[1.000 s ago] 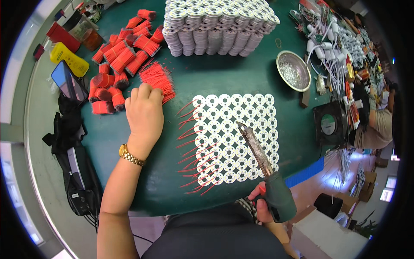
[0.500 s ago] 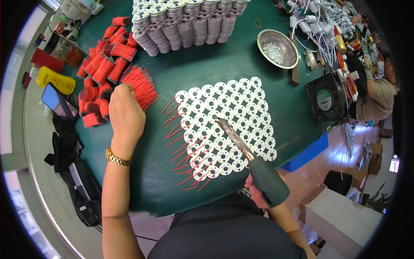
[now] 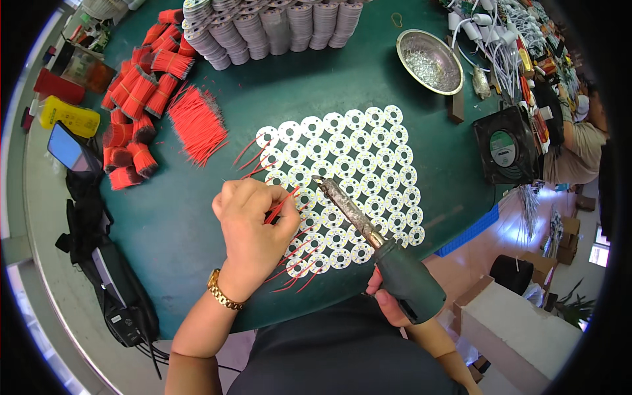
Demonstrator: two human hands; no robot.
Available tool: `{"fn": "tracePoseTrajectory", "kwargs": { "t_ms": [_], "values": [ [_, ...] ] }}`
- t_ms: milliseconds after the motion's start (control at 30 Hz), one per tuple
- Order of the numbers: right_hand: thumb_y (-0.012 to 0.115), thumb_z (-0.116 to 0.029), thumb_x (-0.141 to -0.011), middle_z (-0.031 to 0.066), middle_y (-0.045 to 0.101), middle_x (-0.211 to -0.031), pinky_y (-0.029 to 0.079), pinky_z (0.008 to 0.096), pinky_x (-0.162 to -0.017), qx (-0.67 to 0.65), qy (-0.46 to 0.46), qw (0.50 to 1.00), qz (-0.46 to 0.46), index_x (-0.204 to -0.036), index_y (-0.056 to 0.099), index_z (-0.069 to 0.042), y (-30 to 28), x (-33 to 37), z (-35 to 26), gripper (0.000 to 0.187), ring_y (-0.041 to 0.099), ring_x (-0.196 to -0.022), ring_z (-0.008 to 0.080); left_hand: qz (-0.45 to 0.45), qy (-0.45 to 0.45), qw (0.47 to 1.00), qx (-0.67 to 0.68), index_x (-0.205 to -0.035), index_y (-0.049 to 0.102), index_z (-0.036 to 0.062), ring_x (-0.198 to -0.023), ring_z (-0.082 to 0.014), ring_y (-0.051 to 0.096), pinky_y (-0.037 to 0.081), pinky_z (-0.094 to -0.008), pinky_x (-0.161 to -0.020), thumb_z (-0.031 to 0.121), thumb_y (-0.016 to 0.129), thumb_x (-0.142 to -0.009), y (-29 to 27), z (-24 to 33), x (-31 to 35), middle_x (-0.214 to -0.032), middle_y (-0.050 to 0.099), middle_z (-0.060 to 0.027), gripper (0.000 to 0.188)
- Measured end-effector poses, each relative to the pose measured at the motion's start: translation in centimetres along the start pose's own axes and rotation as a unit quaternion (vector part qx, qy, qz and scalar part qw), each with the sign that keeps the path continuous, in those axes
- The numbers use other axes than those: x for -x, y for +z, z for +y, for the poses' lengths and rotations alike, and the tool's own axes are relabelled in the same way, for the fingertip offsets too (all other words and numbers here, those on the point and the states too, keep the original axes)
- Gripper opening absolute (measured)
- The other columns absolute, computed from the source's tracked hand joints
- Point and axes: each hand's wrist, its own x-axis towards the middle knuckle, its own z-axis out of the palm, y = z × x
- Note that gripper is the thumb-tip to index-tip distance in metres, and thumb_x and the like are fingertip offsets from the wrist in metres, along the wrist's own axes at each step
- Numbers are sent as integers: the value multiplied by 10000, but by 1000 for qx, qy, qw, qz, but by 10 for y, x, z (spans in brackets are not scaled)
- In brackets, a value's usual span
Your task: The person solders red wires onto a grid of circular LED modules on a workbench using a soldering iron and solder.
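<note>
My left hand point(image 3: 253, 227), with a gold watch at its wrist, pinches a short red wire point(image 3: 283, 204) over the left side of a grid of round white LED boards point(image 3: 339, 145). My right hand point(image 3: 390, 306) grips the green handle of a soldering iron point(image 3: 409, 282). Its dark tip is over the boards, just right of my left fingers; contact cannot be made out. Several red wires stick out leftward from the boards' left columns, partly covered by my left hand. A loose pile of red wires point(image 3: 197, 125) lies beyond that hand.
Tied red wire bundles point(image 3: 135, 89) are heaped at the left. Stacked round boards point(image 3: 270, 33) stand at the back. A metal bowl point(image 3: 431, 62) with silvery bits and a black fan point(image 3: 503, 148) sit at the right. Another person point(image 3: 579, 151) is at far right.
My left hand has moved from the loose wire pile rightward and nearer, to the boards' left side, with red wire in its fingers. The iron's tip has shifted slightly left; the view has shifted too.
</note>
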Motion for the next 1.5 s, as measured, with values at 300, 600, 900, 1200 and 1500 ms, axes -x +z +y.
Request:
{"fn": "tracePoseTrajectory", "kwargs": {
  "t_ms": [300, 600, 900, 1200, 1500],
  "values": [
    [612, -75, -892, 98, 675, -872, 539, 319, -695, 43, 57, 997, -26, -1093, 606, 19, 2, 17, -9, 222, 652, -755, 182, -21, -46, 998, 27, -726, 649, 120, -799, -174, 507, 325, -354, -841, 58, 761, -724, 9, -7, 7, -725, 543, 24, 128],
    [643, -60, -847, 69, 667, -843, 526, 282, -713, 24, 74, 997, -29, -1048, 654, -24, 13, 17, -14, 205, 661, -774, 173, -20, -27, 999, 3, -699, 640, 137, -843, -227, 498, 313, -423, -832, 103, 773, -711, 16, -10, 7, -739, 534, 18, 137],
    [657, -105, -827, 86, 650, -776, 512, 339, -675, -128, 284, 950, -34, -873, 662, -46, 7, 2, -32, 75, 637, -707, 227, -55, -9, 998, -9, -726, 603, 118, -861, -228, 482, 324, -410, -860, 52, 730, -731, 10, -6, 6, -756, 511, 4, 143],
    [666, -104, -811, 66, 650, -807, 503, 328, -681, -274, 486, 829, 27, -862, 660, -58, 9, -2, -32, 69, 640, -723, 222, -113, -10, 994, 4, -739, 600, 86, -883, -283, 492, 333, -507, -935, 71, 723, -744, 4, -6, 1, -792, 528, -38, 124],
    [659, -75, -779, 62, 665, -768, 509, 320, -659, -65, 229, 969, -71, -871, 656, -73, 4, 1, -19, 92, 638, -681, 212, -130, -24, 991, -7, -714, 587, 80, -877, -287, 489, 342, -522, -939, 74, 715, -747, 3, -3, -2, -790, 528, -50, 132]
  ]
}}
